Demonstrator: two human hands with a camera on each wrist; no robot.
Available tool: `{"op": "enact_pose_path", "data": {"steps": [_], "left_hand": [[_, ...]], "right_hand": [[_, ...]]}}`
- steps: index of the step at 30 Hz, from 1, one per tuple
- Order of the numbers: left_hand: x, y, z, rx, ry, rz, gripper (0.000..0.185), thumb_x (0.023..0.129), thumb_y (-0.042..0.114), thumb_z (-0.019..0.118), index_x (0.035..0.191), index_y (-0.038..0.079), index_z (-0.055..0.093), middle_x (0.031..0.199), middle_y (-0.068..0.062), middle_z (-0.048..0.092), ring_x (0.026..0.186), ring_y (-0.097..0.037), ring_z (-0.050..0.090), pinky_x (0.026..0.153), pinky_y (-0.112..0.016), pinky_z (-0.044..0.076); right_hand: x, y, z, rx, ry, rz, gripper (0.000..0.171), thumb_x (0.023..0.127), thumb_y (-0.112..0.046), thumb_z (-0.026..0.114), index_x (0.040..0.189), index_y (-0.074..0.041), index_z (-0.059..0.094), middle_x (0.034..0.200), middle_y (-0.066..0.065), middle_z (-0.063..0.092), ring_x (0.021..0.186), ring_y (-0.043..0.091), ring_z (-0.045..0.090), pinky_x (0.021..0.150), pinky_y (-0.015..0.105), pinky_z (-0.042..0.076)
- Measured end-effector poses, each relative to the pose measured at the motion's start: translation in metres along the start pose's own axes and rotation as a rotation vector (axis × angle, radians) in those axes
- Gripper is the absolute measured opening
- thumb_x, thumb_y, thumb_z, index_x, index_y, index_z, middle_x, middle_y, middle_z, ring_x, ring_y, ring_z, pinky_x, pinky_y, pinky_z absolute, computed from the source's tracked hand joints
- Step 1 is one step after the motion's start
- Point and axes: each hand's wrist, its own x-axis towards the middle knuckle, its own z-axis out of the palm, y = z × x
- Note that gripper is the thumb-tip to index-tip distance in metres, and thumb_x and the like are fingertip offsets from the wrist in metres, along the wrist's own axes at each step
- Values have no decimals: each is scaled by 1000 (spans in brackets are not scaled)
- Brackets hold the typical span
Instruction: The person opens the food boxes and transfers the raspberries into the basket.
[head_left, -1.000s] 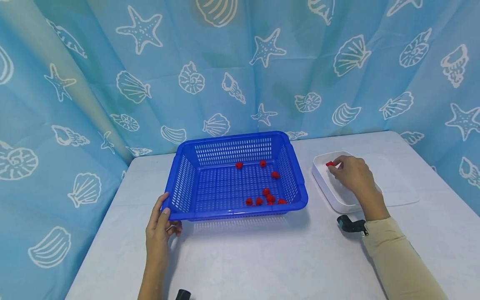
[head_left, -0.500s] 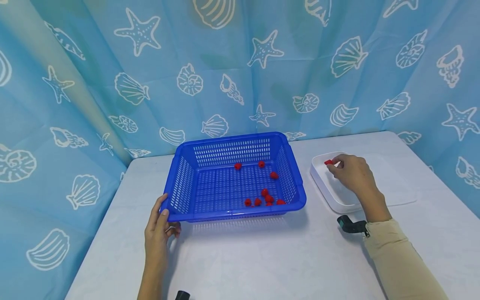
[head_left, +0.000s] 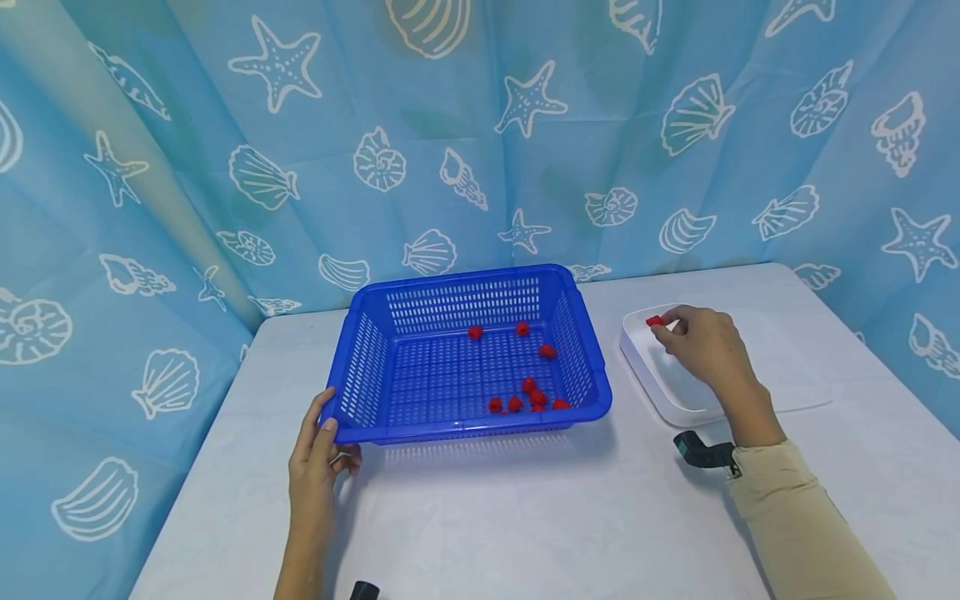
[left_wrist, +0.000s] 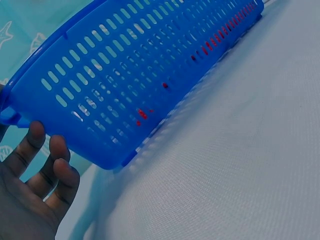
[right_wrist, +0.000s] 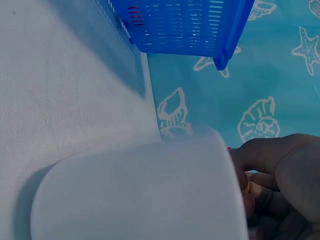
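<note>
At the desk's [head_left: 525, 517] near left, the left hand [head_left: 318, 467] grips the near corner of the blue basket [head_left: 375, 367], thumb on its rim. Red berries [head_left: 528, 398] lie scattered inside. Farther right, the right hand [head_left: 701, 346] pinches one red berry [head_left: 655, 321] over the white tray [head_left: 645, 367]

A pale white table [head_left: 525, 517] with a faintly textured cover fills the lower part of the head view; behind it and along the left side hangs a light blue curtain [head_left: 480, 125] printed with white starfish and seashells, creased in soft folds; the curtain meets the table's far edge and its left edge; the same shell print shows beyond the table edge in the right wrist view, and a corner of it at the upper left of the left wrist view.
</note>
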Motion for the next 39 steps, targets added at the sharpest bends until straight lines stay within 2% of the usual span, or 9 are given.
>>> {"op": "enact_pose_path", "data": {"steps": [13, 22, 30, 39], "left_hand": [[0, 0, 1, 7, 2, 8, 45, 104, 48, 45, 149, 39, 44, 116, -7, 58, 80, -20, 59, 64, -25, 51], [0, 0, 0, -25, -1, 12, 44, 105, 45, 45, 149, 38, 45, 115, -8, 58, 78, -19, 59, 63, -25, 50], [0, 2, 0, -21, 2, 11, 45, 105, 45, 45, 149, 37, 44, 117, -8, 58, 79, -20, 60, 64, -25, 51], [0, 1, 1, -5, 7, -2, 45, 105, 47, 46, 149, 37, 45, 116, -9, 57, 79, -19, 60, 65, -25, 51]], "right_hand": [[-2, -2, -1, 14, 16, -15, 36, 97, -21, 65, 123, 4, 62, 87, 16, 60, 76, 29, 54, 56, 33, 44], [-3, -5, -2, 22, 8, -20, 38, 97, -21, 65, 124, 5, 61, 87, 17, 61, 77, 30, 55, 57, 33, 46], [-4, -10, -3, 24, 18, -40, 37, 96, -22, 65, 122, 5, 62, 81, 14, 59, 73, 28, 53, 54, 32, 43], [-9, -12, -3, 33, -10, -39, 38, 97, -23, 64, 123, 5, 61, 81, 13, 60, 72, 27, 53, 54, 32, 45]]}}
